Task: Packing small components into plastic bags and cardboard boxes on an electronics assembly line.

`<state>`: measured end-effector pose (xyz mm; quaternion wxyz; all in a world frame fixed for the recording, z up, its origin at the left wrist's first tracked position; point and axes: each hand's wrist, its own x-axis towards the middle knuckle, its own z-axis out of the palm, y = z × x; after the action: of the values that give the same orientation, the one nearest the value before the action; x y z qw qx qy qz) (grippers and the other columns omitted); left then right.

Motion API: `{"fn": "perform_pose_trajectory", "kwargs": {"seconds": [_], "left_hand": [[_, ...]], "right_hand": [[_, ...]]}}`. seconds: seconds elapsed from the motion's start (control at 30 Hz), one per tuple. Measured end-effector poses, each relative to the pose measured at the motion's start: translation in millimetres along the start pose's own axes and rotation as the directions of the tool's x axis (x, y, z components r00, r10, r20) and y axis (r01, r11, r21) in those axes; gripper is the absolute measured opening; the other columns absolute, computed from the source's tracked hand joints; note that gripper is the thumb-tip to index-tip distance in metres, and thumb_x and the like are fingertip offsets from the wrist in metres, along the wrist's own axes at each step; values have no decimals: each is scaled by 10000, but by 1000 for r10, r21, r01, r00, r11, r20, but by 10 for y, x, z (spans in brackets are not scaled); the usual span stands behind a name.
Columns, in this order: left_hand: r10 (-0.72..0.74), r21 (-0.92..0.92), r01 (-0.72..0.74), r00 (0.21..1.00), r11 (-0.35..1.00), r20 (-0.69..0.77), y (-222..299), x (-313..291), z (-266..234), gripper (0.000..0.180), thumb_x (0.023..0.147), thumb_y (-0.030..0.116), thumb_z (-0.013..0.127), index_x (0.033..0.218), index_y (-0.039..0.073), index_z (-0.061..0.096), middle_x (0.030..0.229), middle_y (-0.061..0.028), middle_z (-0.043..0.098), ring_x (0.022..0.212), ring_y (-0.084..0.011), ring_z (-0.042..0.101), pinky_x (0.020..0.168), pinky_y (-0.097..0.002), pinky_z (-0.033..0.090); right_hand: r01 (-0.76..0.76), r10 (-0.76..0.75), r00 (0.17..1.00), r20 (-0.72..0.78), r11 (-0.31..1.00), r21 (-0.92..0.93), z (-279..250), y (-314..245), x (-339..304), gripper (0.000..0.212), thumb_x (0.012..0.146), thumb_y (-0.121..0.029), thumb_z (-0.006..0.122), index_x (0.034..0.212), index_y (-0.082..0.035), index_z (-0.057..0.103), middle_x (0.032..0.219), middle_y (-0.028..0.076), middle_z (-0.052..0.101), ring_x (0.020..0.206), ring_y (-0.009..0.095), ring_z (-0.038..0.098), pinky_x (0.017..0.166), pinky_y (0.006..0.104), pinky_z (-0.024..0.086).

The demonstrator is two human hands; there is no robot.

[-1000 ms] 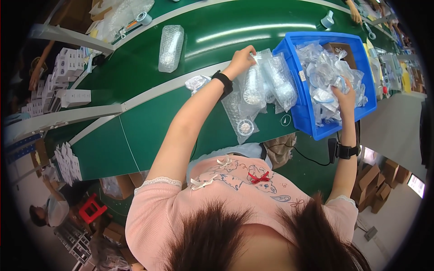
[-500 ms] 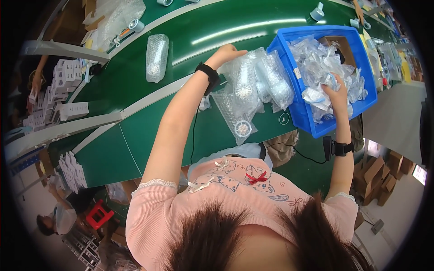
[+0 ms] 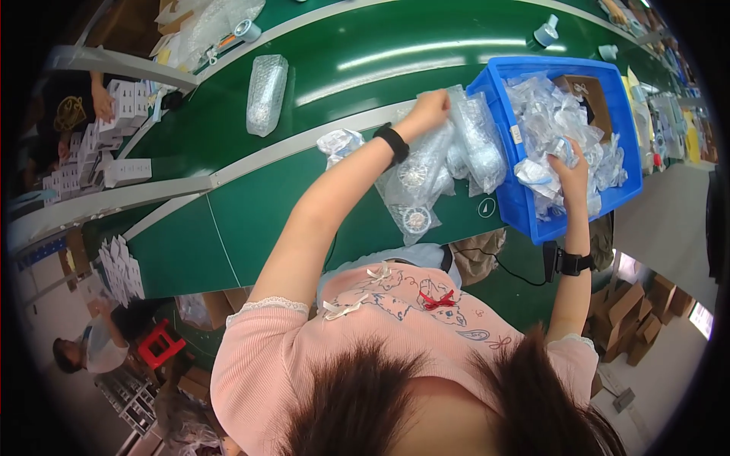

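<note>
The green surface stretches left of a blue plastic bin; just left of the bin lie bubble-wrap pouches, likely light, soft and slippery, best taken by an edge; at their far end the left hand curls its grip, hold unclear; inside the bin the right hand pinches a plastic-wrapped packet

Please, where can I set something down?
Green tabletop looks bare between its pale line and left elbow; so does the far green surface between wrapped package and blue bin. Crowded: bubble bags beside the left hand; packets around the right hand, inside the bin.
</note>
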<state>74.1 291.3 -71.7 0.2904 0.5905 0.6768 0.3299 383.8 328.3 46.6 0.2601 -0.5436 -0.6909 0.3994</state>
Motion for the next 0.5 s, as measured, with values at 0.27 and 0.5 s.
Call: {"fn": "perform_pose_trajectory", "kwargs": {"seconds": [0.27,0.5], "left_hand": [[-51,166,158,854,973,-517,-433,-412,-1303,394,624,199,690,946,28,542,1030,-160,537,1007,-300,473,865,-385,371],[-522,409,729,682,550,-512,-1901,-1491,-2358,891,531,396,770,1254,101,340,1255,-240,347,1116,-435,371,919,-452,341]], "right_hand": [[-18,18,1000,-3,1000,16,18,23,-10,395,683,-79,623,1064,-21,538,939,40,568,868,125,516,790,248,388],[-36,37,998,-43,999,34,95,-114,-3,394,688,-85,625,1067,-24,538,938,38,566,861,119,512,784,244,387]]}}
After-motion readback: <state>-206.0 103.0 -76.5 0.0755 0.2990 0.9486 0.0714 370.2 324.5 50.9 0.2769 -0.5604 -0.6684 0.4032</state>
